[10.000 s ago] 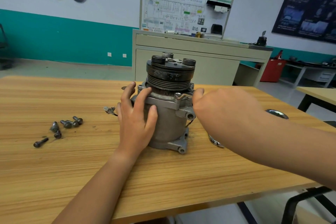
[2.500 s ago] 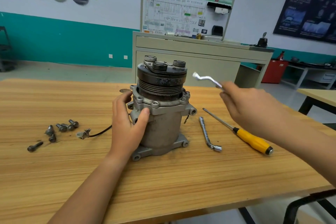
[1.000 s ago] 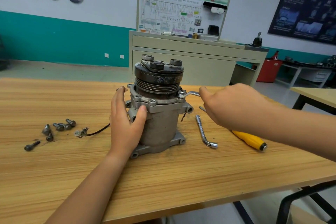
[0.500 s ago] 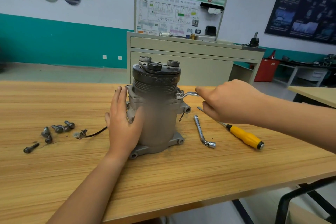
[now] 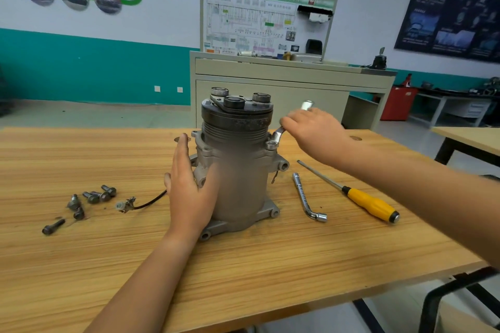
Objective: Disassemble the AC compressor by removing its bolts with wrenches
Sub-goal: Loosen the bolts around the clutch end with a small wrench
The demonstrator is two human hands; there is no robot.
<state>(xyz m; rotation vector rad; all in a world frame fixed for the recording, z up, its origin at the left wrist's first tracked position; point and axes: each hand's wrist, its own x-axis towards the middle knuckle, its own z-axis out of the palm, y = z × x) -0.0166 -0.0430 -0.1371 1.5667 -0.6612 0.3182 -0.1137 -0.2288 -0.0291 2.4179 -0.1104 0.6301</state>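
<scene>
The AC compressor (image 5: pixel 240 170) stands upright on the wooden tabletop (image 5: pixel 270 273) at the centre of the frame, its dark pulley end on top. The left grip (image 5: pixel 189 192) lies flat against the left side of the housing, fingers straight and pointing up, thumb spread onto the front of the body. It presses rather than clasps. The right grip (image 5: pixel 313 130) is curled around a bent wrench (image 5: pixel 278 134) just right of the pulley. The wrench's lower end sits on a bolt (image 5: pixel 271 144) in the upper flange, and its other end pokes out above the knuckles. Right of the compressor lie an L-shaped socket wrench (image 5: pixel 305 197) and, further right, a yellow-handled screwdriver (image 5: pixel 370 204). At the left of the frame rest loose bolts (image 5: pixel 92 197), beside them the compressor's connector wire (image 5: pixel 130 204).
</scene>
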